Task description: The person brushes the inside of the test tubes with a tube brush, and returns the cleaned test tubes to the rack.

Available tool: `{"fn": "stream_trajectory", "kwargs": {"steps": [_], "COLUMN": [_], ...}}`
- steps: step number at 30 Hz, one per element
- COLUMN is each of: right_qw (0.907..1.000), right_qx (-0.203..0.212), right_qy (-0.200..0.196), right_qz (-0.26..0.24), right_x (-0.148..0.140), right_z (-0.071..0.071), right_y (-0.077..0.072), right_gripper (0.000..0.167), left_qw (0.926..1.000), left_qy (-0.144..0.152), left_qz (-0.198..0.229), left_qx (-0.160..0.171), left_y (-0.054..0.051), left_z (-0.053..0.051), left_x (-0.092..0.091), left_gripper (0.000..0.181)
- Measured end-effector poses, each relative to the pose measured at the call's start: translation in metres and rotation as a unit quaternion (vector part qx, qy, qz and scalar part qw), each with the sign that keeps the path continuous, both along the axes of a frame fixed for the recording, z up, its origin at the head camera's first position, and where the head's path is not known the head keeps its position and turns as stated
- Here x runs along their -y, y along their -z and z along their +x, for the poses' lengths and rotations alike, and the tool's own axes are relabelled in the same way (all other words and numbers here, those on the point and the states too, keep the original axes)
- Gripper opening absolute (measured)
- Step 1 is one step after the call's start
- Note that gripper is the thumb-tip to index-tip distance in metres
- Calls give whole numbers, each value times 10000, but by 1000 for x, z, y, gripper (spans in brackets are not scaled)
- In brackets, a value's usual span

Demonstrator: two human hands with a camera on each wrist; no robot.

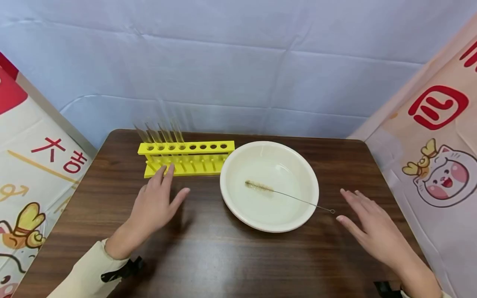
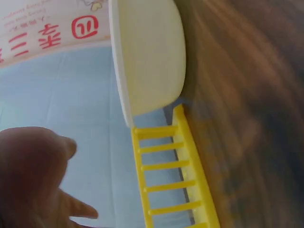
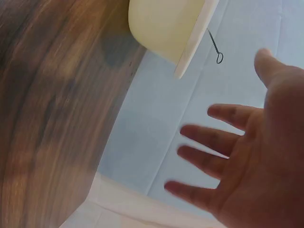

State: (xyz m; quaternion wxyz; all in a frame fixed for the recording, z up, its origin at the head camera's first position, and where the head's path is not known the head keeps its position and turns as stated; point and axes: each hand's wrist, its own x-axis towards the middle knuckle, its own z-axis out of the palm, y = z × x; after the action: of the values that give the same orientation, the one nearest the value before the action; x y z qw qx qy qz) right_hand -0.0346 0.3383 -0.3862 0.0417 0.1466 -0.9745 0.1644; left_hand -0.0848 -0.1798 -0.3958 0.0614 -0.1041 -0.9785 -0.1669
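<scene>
A yellow test tube rack point(image 1: 186, 147) stands at the back left of the table, with several clear glass test tubes point(image 1: 165, 133) upright in its left holes. My left hand point(image 1: 154, 203) hovers just in front of the rack, fingers extended, holding nothing. In the middle sits a white basin point(image 1: 314, 182) that looks to hold clear liquid. A test tube brush point(image 1: 258, 186) lies in it, bristles inside, its wire handle crossing the right rim and ending in a loop point(image 3: 219, 58). My right hand point(image 1: 372, 231) is spread to the right of that loop, apart from it and holding nothing.
The dark wooden table point(image 1: 223, 265) has its back edge against a pale blue cloth point(image 1: 238, 82). Printed panels with cartoon figures stand at the left and right sides. The basin's left rim nearly meets the rack's right end.
</scene>
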Motion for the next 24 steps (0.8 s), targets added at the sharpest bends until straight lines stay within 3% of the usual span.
{"fn": "stream_trajectory", "kwargs": {"steps": [3,7,10,14,19,24], "right_qw": [9997,9994,9989,9993,9996,9992], "right_qx": [-233,81,259,139,-39,-118], "right_qy": [44,250,314,258,181,187], "right_qz": [102,206,216,231,229,331], "right_x": [6,16,21,26,31,34], "right_z": [-1,-2,-3,-6,-9,-8], "right_y": [-2,-5,-5,-3,1,2], "right_gripper": [49,38,33,21,12,11], "left_qw": [9992,9944,9885,9823,9775,9759], "left_qy": [-89,-292,-423,-519,-646,-941], "left_qz": [300,871,1279,1655,1844,1823], "left_qx": [-242,-530,-689,-713,-799,-740], "left_y": [-6,-12,-12,-10,-4,-1], "left_z": [-13,-31,-45,-63,-81,-91], "left_x": [0,0,-2,-6,-12,-18], "left_gripper": [72,61,57,57,57,61]}}
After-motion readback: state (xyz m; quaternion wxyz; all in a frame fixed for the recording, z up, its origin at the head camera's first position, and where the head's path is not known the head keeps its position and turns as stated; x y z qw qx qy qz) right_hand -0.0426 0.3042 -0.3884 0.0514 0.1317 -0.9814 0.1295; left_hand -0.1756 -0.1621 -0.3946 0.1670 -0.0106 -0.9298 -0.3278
